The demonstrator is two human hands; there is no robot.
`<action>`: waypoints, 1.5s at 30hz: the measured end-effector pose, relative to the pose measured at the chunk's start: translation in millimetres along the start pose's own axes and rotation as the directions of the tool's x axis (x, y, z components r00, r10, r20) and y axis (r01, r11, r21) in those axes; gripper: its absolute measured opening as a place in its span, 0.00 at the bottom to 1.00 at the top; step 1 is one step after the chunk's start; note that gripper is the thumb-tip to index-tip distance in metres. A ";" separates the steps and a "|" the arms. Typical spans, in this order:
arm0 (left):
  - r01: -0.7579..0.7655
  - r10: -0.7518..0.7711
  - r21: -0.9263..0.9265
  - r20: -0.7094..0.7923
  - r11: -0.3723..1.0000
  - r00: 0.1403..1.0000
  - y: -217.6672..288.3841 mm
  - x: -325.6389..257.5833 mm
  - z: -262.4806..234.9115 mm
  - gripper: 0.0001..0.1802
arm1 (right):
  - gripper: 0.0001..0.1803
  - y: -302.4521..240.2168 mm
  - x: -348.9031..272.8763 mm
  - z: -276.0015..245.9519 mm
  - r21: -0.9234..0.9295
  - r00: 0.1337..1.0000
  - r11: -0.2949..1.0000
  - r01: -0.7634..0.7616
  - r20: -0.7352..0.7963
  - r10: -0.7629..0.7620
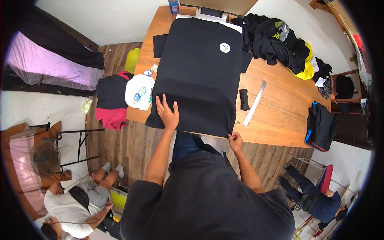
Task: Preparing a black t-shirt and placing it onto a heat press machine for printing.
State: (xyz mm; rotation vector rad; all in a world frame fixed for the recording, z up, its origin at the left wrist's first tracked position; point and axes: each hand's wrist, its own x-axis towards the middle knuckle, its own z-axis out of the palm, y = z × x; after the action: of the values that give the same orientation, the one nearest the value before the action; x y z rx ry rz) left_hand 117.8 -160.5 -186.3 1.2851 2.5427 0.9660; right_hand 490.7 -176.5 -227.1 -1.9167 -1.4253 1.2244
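A black t-shirt (pixel 202 72) with a small round white patch (pixel 225 47) lies spread flat on a wooden table (pixel 276 112). My left hand (pixel 167 111) rests flat on the shirt's lower left part, fingers spread. My right hand (pixel 235 141) pinches the shirt's lower right corner at the table's near edge.
A metal ruler (pixel 255 103) and a small black cloth piece (pixel 244 99) lie right of the shirt. A heap of dark clothes (pixel 276 38) sits at the far right, a white printed sheet (pixel 139 92) at the left edge. One person sits on the floor at lower left (pixel 76 204), another at lower right (pixel 316 192).
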 end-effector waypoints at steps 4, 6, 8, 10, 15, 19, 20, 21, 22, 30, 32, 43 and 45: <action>-0.177 0.176 0.005 0.038 0.984 0.984 11.8 1.2 -4.4 0.35 | 0.10 33.7 5.1 3.3 -0.049 1.000 0.999 0.017 -0.011 -0.017; -0.207 0.207 0.007 0.003 0.978 0.978 19.0 11.1 2.2 0.35 | 0.10 28.7 12.2 1.6 -0.032 0.999 0.998 0.046 0.013 -0.046; -0.356 0.351 0.109 0.057 0.928 0.935 23.3 23.4 8.8 0.33 | 0.10 12.5 17.2 2.8 -0.001 0.999 0.999 0.051 0.016 -0.051; -0.601 0.558 0.091 0.284 0.794 0.780 51.5 30.7 4.3 0.33 | 0.10 19.7 16.5 3.2 0.033 0.999 0.998 0.049 0.009 -0.049; -0.948 0.749 -0.235 0.663 0.215 0.006 35.1 -3.2 57.5 0.33 | 0.11 49.3 22.2 3.2 0.038 0.999 0.998 0.040 0.024 -0.041; -0.757 0.821 -0.623 0.527 0.196 -0.221 15.4 -53.6 79.6 0.30 | 0.10 25.6 15.5 -2.8 0.035 0.998 0.997 0.064 -0.009 -0.064; -0.770 0.841 -0.590 0.524 0.244 -0.135 29.2 -53.1 81.5 0.30 | 0.10 25.8 15.9 -5.9 0.039 0.998 0.998 0.053 -0.025 -0.052; -0.775 0.855 -0.560 0.516 0.292 -0.051 48.0 -48.6 78.3 0.29 | 0.10 24.0 18.6 -7.4 -0.003 0.998 0.998 0.060 -0.025 -0.060; -0.783 0.868 -0.516 0.494 0.348 0.060 66.5 -37.5 76.7 0.28 | 0.11 22.4 19.6 -9.1 -0.046 0.997 0.997 0.067 -0.024 -0.068; -0.874 0.789 -0.290 0.595 0.389 0.154 122.9 -36.9 112.2 0.34 | 0.11 47.7 20.5 8.4 -0.125 0.990 0.982 0.139 0.023 -0.137; -0.882 0.817 -0.439 0.564 0.171 -0.123 91.3 -65.7 130.0 0.33 | 0.11 54.0 18.7 12.1 -0.115 0.993 0.987 0.116 0.024 -0.114; -0.379 0.410 -0.167 0.234 0.910 0.882 10.6 -69.9 6.7 0.26 | 0.09 47.3 18.0 -0.2 -0.098 0.999 0.994 0.047 -0.005 -0.048; -0.239 0.247 0.075 -0.120 0.968 0.962 -21.8 -57.6 -8.4 0.27 | 0.09 54.9 23.0 6.6 -0.045 0.985 0.992 0.122 -0.116 -0.126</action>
State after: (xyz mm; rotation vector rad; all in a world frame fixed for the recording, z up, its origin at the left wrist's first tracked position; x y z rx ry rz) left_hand 136.0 -217.8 -202.0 1.6343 2.5681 1.0564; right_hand 515.2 -176.1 -281.8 -1.8619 -1.4908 1.0168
